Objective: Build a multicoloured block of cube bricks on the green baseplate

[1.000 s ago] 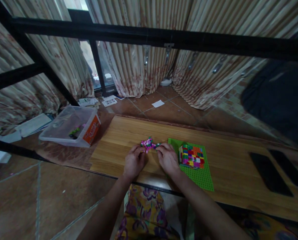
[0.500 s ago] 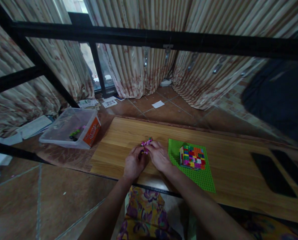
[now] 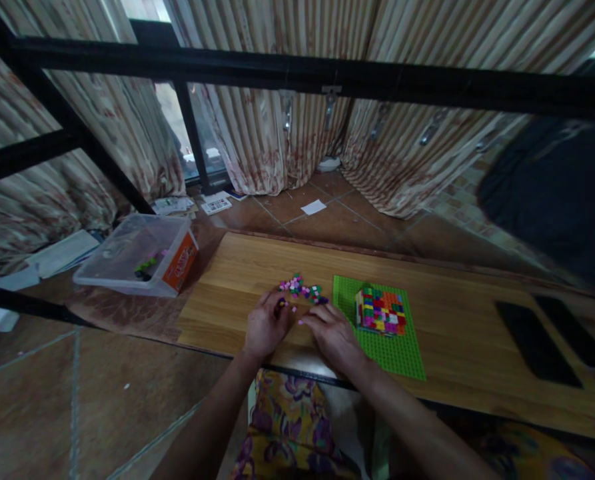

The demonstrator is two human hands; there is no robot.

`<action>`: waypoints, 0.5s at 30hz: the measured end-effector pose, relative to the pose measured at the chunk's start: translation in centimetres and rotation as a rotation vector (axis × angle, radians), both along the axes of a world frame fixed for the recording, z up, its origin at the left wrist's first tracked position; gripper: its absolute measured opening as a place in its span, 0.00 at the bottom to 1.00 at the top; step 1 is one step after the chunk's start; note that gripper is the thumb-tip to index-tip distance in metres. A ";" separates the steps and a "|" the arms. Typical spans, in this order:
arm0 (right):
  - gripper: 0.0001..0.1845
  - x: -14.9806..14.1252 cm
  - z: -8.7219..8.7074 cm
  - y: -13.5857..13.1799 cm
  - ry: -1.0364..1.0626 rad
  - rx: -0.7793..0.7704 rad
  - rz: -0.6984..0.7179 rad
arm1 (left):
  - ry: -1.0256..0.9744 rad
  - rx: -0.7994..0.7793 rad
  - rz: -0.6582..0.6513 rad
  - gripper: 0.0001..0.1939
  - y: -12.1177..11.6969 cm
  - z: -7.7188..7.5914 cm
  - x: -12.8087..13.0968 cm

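My left hand (image 3: 266, 327) is curled on the wooden table, its fingertips closed on a small dark toy brick (image 3: 280, 303); most of its grip is hidden. A little to the right, my right hand (image 3: 334, 333) has a pink toy brick (image 3: 301, 323) at its fingertips. Just beyond both hands lies a loose pile of small pink, purple and green bricks (image 3: 293, 285). A green baseplate (image 3: 397, 360) is right of my right hand, bearing a block built of many-coloured bricks (image 3: 384, 312).
A clear plastic box (image 3: 122, 283) with a few green, black and pink pieces stands left of the wooden table (image 3: 227, 267). Two black flat panels (image 3: 534, 340) lie at the table's right end. Black metal bars (image 3: 257, 63) and striped curtains (image 3: 257, 147) are beyond.
My right hand has drawn back to the right, away from my left hand, with a pink brick at its fingertips. More of the brick pile now shows. My left hand has barely moved.
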State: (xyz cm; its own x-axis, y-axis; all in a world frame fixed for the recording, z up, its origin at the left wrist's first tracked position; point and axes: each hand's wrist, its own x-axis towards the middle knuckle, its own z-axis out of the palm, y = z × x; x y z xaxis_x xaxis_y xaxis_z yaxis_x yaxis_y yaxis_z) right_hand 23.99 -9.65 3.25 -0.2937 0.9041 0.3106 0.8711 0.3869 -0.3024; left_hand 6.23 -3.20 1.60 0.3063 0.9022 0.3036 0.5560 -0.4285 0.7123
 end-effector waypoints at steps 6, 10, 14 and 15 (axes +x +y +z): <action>0.13 0.6 0.1 -1.3 0.108 0.028 -0.175 | 0.017 -0.003 -0.091 0.19 -0.3 0.6 -0.2; 0.10 0.0 -0.1 -0.8 0.097 -0.022 -0.231 | 0.098 0.040 -0.216 0.28 -0.6 0.7 -0.2; 0.08 -0.4 -0.6 -0.4 0.111 -0.054 -0.256 | 0.163 0.077 -0.248 0.30 -0.6 0.4 -0.2; 0.08 -0.4 -0.7 -0.4 0.110 -0.054 -0.260 | 0.172 0.080 -0.245 0.28 -0.6 0.3 -0.2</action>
